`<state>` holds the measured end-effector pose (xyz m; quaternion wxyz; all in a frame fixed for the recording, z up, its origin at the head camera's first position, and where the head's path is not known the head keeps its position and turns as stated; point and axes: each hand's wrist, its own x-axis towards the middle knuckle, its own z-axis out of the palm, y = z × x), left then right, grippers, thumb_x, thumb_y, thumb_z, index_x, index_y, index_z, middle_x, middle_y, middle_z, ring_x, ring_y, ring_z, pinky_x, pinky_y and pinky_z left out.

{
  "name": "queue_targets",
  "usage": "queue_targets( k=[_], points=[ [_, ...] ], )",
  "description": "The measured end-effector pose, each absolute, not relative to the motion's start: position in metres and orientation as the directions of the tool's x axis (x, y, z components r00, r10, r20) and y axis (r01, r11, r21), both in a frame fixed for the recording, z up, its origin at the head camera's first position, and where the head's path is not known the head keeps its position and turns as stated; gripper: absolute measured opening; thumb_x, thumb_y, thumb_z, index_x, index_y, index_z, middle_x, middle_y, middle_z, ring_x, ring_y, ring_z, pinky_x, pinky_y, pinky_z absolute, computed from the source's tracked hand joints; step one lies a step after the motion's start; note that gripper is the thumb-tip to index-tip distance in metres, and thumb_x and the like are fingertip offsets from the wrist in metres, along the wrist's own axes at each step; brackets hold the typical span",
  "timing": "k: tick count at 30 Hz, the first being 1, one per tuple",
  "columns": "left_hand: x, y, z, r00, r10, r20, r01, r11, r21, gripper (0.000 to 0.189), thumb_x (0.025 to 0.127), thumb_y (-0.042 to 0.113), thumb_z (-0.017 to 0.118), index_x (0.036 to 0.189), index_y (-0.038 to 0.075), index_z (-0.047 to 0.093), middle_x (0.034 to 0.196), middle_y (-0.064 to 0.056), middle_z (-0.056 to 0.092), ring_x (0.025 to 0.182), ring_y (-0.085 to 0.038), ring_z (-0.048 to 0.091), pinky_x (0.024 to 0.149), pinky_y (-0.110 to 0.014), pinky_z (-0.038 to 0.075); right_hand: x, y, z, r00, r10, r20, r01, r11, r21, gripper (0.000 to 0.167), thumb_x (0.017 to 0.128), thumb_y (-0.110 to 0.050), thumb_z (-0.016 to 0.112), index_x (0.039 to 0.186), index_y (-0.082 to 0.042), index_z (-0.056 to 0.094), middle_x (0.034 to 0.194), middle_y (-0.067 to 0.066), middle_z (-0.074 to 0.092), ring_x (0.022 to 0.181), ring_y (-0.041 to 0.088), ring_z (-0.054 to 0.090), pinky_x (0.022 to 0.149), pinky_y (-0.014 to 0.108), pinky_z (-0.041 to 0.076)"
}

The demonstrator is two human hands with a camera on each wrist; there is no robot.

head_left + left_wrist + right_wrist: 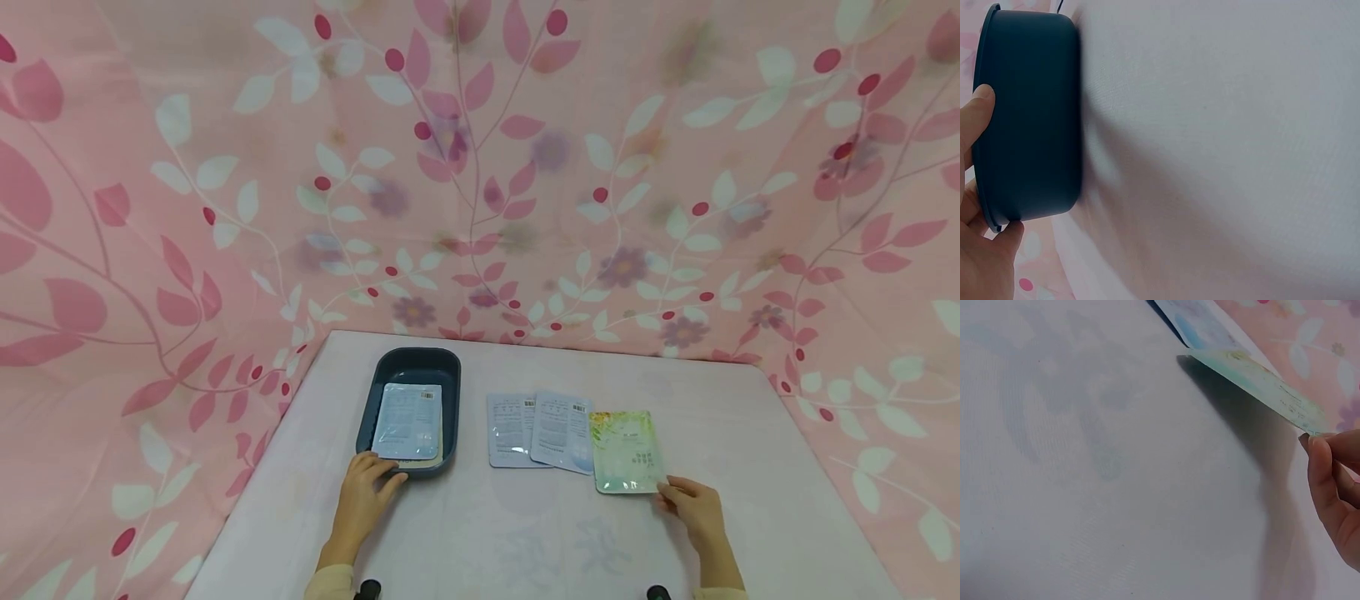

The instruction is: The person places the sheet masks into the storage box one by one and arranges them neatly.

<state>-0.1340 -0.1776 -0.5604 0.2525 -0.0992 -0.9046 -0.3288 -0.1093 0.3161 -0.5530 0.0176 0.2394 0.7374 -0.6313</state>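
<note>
A dark blue plastic tray [453, 367] stands on the left of the table, with a light blue sachet [408, 421] lying in it over a pale one. My left hand [363, 492] holds the tray's near left corner, its fingertips at the rim; the left wrist view shows the tray's outer wall [1035, 119]. On the right, my right hand [693, 504] pinches the lower right corner of a green sachet [626, 450] between thumb and fingers. In the right wrist view that green sachet [1260, 387] tilts, its held corner raised above a shadow on the cloth.
Two light blue sachets, one on the left [510, 429] and one on the right [562, 433], overlap between the tray and the green sachet. A white cloth [525, 542] covers the table. Pink floral curtain [480, 167] hangs behind and at both sides.
</note>
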Motion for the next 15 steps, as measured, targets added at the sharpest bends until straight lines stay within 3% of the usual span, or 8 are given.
queue_targets(
  k=[15],
  points=[
    [-0.133, -0.177, -0.56, -0.849, 0.01, 0.529, 0.351, 0.759, 0.548, 0.024, 0.064, 0.009, 0.085, 0.082, 0.001, 0.072, 0.084, -0.011, 0.063, 0.093, -0.03, 0.055, 0.082, -0.047, 0.047, -0.118, 0.3, -0.515, -0.937, 0.336, -0.096, 0.17, 0.198, -0.965, 0.037, 0.09, 0.0, 0.06, 0.117, 0.023, 0.05, 0.073, -0.006, 0.067, 0.064, 0.007, 0.065, 0.063, 0.018, 0.054]
  ],
)
